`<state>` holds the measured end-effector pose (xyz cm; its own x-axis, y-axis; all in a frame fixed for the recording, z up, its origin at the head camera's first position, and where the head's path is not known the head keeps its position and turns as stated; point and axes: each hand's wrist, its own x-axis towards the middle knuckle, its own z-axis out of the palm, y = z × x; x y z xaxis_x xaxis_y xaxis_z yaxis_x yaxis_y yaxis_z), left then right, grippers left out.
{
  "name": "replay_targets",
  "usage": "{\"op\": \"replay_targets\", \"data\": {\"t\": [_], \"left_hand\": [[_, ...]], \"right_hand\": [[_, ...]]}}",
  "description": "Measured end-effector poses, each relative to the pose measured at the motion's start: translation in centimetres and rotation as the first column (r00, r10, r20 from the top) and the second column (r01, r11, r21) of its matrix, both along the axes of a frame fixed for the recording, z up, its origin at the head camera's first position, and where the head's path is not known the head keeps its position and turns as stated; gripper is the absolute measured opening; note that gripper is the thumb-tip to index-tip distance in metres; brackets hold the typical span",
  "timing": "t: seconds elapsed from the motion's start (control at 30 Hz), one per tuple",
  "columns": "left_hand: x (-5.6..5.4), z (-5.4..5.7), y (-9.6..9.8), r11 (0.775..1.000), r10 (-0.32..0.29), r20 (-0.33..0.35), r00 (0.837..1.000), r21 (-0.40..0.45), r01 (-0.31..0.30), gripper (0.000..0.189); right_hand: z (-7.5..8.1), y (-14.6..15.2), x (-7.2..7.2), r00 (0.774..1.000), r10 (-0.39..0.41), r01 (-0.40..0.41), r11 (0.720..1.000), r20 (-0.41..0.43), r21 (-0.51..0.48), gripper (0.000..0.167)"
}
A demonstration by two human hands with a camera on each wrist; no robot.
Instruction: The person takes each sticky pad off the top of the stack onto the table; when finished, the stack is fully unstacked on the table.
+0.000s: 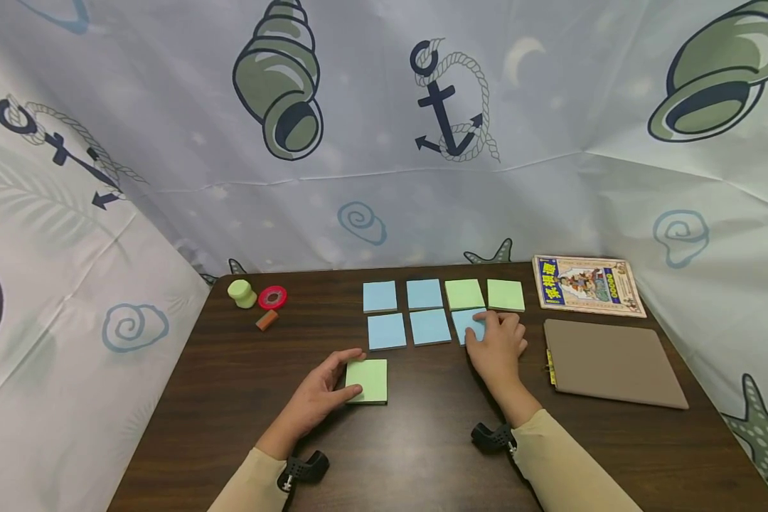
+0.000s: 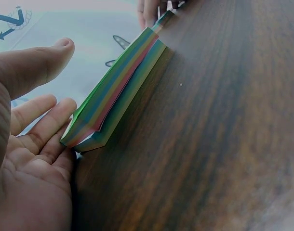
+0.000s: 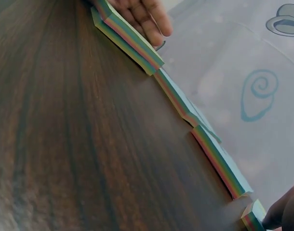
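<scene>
My left hand lies beside a green-topped stack of sticky notes near the table's middle. Its fingers extend loosely along the stack's side; in the left wrist view the thumb stands apart from the paper. That stack shows layered coloured edges and a lower layer slightly offset. At the right end of the front row, my right hand grips a blue sticky note pad between thumb and index finger. In the right wrist view only its fingertips show, at the pad's end.
Left of that pad lie blue pads, with blue and green pads behind. A green round container, red ring and brown block sit back left. A printed booklet and brown notebook lie right.
</scene>
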<state>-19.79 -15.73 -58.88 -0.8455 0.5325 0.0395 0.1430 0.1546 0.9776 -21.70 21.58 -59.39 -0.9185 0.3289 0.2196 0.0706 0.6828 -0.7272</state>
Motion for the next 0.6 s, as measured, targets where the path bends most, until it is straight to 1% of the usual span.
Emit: {"op": "replay_targets", "data": {"t": [0.47, 0.53, 0.6], "left_hand": [[0.00, 0.09, 0.09, 1.000, 0.005, -0.007, 1.000, -0.003, -0.005, 0.067], [-0.04, 0.08, 0.09, 1.000, 0.005, -0.011, 1.000, -0.006, -0.005, 0.067], [-0.10, 0.08, 0.10, 1.000, 0.007, -0.017, 1.000, -0.010, -0.008, 0.067]], "right_hand": [[-0.32, -0.06, -0.25, 0.999, -0.021, 0.020, 1.000, -0.030, -0.022, 0.025], [-0.27, -0.09, -0.29, 0.998, -0.029, 0.027, 0.999, -0.052, -0.038, 0.024], [-0.13, -0.16, -0.32, 0.994, -0.036, 0.028, 0.997, -0.104, -0.073, 0.023]]}}
